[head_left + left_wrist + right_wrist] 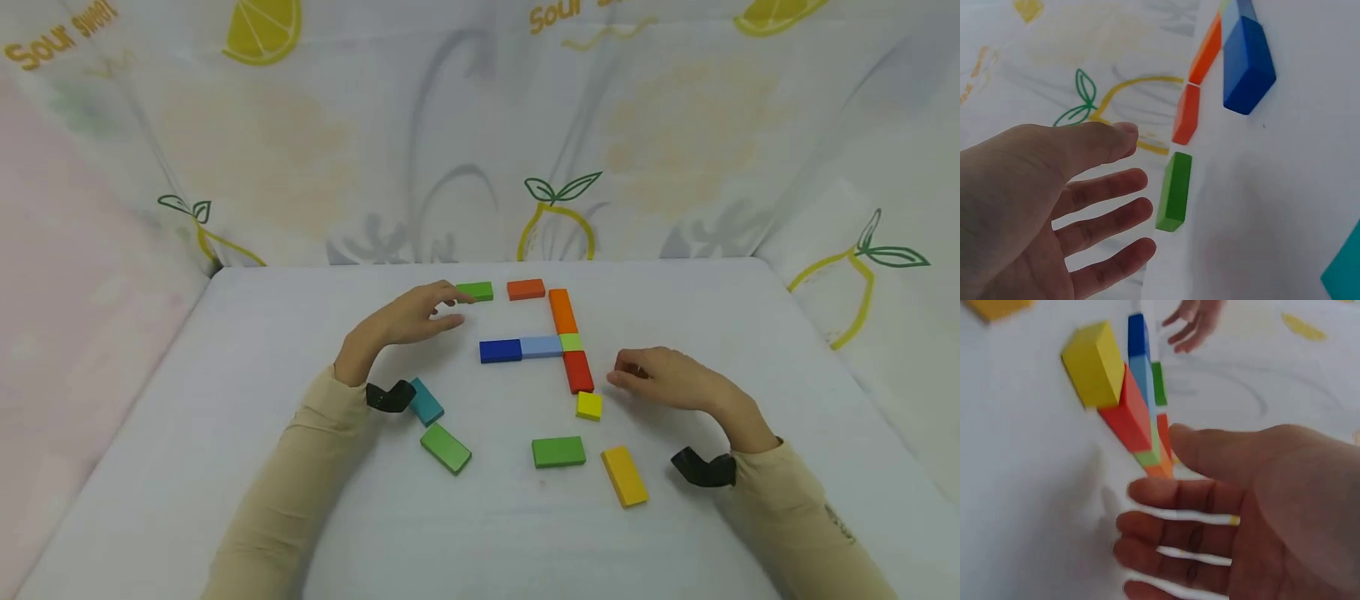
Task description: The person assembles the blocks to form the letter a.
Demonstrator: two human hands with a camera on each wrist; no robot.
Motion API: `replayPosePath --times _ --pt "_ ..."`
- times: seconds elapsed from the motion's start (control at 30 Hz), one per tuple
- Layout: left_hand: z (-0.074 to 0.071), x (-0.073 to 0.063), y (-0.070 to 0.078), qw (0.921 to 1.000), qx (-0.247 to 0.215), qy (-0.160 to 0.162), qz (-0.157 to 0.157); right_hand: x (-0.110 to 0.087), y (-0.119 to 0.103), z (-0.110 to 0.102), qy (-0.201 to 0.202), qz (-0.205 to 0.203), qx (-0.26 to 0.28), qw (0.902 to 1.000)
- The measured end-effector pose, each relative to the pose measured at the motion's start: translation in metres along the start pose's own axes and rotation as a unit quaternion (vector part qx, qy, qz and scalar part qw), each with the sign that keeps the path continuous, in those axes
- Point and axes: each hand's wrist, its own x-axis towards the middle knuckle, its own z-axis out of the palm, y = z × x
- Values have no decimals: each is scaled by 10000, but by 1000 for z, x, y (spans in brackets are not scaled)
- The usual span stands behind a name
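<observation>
Sleeves foremost, left hand near far-edge green block, right hand clear of red block (fingers apart)

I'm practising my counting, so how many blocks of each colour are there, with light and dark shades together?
Green blocks: 4
Blue or teal blocks: 3
Red or orange blocks: 3
Yellow or amber blocks: 2
Total: 12

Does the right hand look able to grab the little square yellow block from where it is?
Probably yes: the right hand is empty and close by, and nothing lies between it and the square yellow block. The red block sits just beyond, leaving the near sides free.
</observation>
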Motion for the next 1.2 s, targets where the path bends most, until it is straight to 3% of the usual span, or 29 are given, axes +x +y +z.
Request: replayPosePath --times 0.17,0.3,0.4,0.73,0.9,1.07,1.2 --pt "-13 22 -7 9998 104 -140 3 16 14 -23 476 -329 141 9982" --pt "-26 30 -13 9988 362 -137 -316 45 12 -39 809 -548 3 9952" --pt "-29 36 -15 9980 489 -186 -342 65 7 -47 872 -600 -120 9943" --pt "-28 67 -9 9944 940 -270 -412 102 -8 -56 875 -606 -162 9942" --pt "-26 85 6 9939 1046 -299 -206 118 -7 -53 807 -568 -170 9950" --pt "-13 105 20 9938 977 -474 -217 133 -7 -46 766 -526 -41 9957" --pt "0 117 24 9918 1017 -660 -409 141 -11 -43 735 -546 -36 9958"
